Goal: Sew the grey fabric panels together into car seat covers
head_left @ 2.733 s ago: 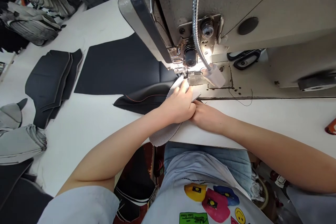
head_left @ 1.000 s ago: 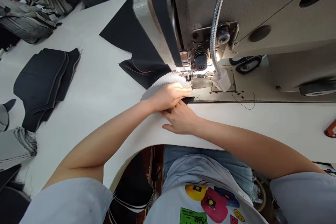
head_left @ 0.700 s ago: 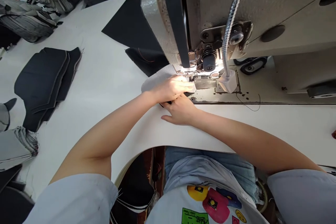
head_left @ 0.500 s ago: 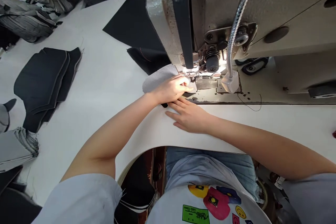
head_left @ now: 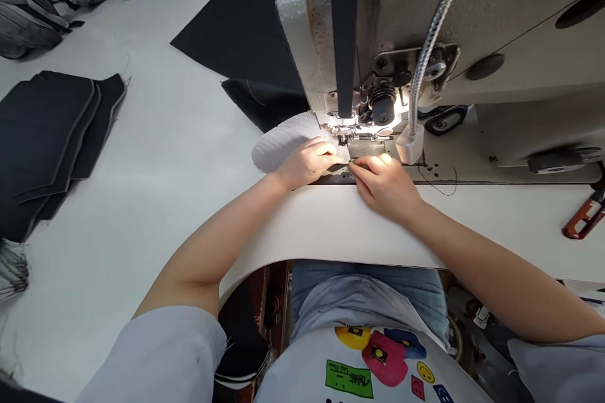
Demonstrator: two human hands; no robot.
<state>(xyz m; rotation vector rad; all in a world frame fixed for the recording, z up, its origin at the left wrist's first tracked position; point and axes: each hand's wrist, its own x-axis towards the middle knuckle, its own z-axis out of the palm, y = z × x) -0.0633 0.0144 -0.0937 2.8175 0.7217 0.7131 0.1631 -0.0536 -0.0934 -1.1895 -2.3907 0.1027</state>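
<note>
A light grey mesh fabric piece (head_left: pixel 280 141) lies on the sewing machine's bed, its right end under the presser foot (head_left: pixel 344 137). My left hand (head_left: pixel 307 164) is on its near edge, the fingers bent and pressed together on the cloth. Just right of the foot, my right hand (head_left: pixel 388 187) pinches the fabric's near right corner with thumb and forefinger. A bit of dark cloth shows beneath the grey layer between my hands. Black fabric with a curved stitch line (head_left: pixel 265 101) lies behind the grey piece.
The sewing machine head (head_left: pixel 307 31) and a metal flexible lamp neck (head_left: pixel 432 31) hang over the bed. Stacked dark fabric panels (head_left: pixel 51 132) lie at left on the white table (head_left: pixel 170 157). A large black sheet (head_left: pixel 236 31) is behind. Orange-handled snips (head_left: pixel 582 219) lie at right.
My right hand has moved right and up, from flat on the table beside my left hand to the fabric's corner, its fingers closing. My left hand stays on the grey fabric. The view has shifted slightly.
</note>
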